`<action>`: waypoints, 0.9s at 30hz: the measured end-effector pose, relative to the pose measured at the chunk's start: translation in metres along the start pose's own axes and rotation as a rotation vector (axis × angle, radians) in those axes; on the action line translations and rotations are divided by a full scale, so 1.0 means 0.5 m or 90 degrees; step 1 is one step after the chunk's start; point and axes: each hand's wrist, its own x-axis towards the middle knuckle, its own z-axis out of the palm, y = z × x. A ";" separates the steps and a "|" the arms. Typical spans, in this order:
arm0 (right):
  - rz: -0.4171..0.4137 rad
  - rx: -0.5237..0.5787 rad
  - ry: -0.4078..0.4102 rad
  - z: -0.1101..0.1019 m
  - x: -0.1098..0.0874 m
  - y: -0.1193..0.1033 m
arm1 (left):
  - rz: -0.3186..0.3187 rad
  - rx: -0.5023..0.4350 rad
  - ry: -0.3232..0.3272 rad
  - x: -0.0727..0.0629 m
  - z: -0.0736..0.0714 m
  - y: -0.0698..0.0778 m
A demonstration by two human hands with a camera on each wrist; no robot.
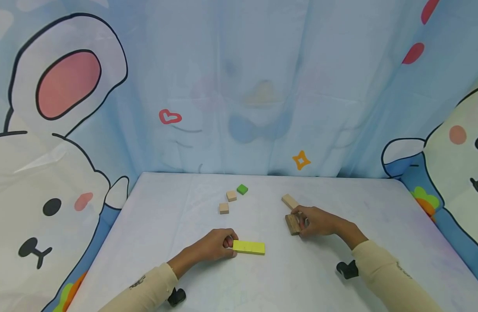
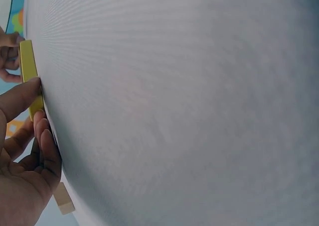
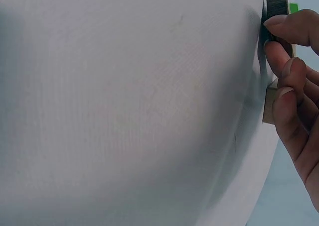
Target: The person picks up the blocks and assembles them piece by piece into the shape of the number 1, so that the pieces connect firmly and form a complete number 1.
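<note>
Left grip [image 1: 215, 245] is pinching the yellow block [image 1: 250, 248] by its left end, mid-desk [image 1: 279, 281] | right grip [image 1: 320, 221] is pinching the dark wooden block [image 1: 291, 225] | pale plank [image 1: 289, 200] is lying just beyond it | two pale cubes [image 1: 224, 209] are sitting leftward | green block [image 1: 242, 189] is resting farthest

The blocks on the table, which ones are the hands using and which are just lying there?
In use:
yellow block, in the left hand
brown block, in the right hand

Just lying there:
green block
two small wooden blocks
long pale block
</note>
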 end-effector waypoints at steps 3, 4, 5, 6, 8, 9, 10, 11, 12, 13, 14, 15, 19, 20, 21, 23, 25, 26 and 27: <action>0.000 -0.006 0.002 0.002 0.002 -0.004 | -0.002 -0.003 0.000 0.002 0.001 -0.003; -0.002 -0.006 0.004 0.002 0.002 -0.006 | -0.002 -0.003 -0.001 0.002 0.001 -0.004; -0.006 -0.006 0.005 0.002 0.003 -0.007 | -0.002 -0.003 -0.001 0.003 0.001 -0.005; -0.010 -0.005 0.006 0.002 0.003 -0.009 | -0.003 -0.003 -0.001 0.003 0.001 -0.005; -0.019 0.004 0.008 0.001 0.003 -0.015 | -0.004 -0.003 0.000 0.004 0.001 -0.006; -0.024 0.009 0.009 0.000 0.003 -0.017 | -0.005 -0.003 -0.001 0.004 0.001 -0.006; -0.029 0.012 0.009 0.000 0.003 -0.019 | -0.005 -0.003 -0.001 0.004 0.000 -0.006; -0.034 0.014 0.010 -0.001 0.003 -0.021 | -0.005 -0.003 -0.001 0.003 0.000 -0.006; -0.040 0.019 0.011 -0.001 0.004 -0.023 | -0.005 -0.003 -0.001 0.003 0.000 -0.005; -0.045 0.022 0.013 0.000 0.004 -0.025 | -0.005 -0.002 -0.001 0.003 0.000 -0.004; -0.047 0.024 0.016 0.001 0.005 -0.026 | -0.005 -0.001 -0.001 0.002 -0.001 -0.004; -0.049 0.026 0.017 0.002 0.005 -0.027 | -0.005 0.000 0.000 0.002 -0.001 -0.003; -0.055 0.041 0.021 0.008 0.011 -0.030 | -0.010 0.003 -0.001 0.002 -0.001 -0.002; -0.059 0.046 0.022 0.009 0.012 -0.031 | -0.011 0.002 -0.002 0.002 -0.001 -0.001; -0.066 0.050 0.023 0.010 0.012 -0.033 | -0.013 0.001 -0.003 0.001 -0.001 -0.001; -0.078 0.057 0.027 0.011 0.014 -0.035 | -0.012 0.001 -0.003 0.001 -0.002 0.000; -0.086 0.058 0.030 0.013 0.015 -0.038 | -0.009 0.001 -0.003 0.000 -0.002 0.001; -0.089 0.056 0.032 0.014 0.016 -0.039 | -0.007 0.003 -0.003 -0.001 -0.002 0.002; -0.090 0.056 0.034 0.015 0.017 -0.041 | -0.006 0.005 -0.002 -0.001 -0.002 0.002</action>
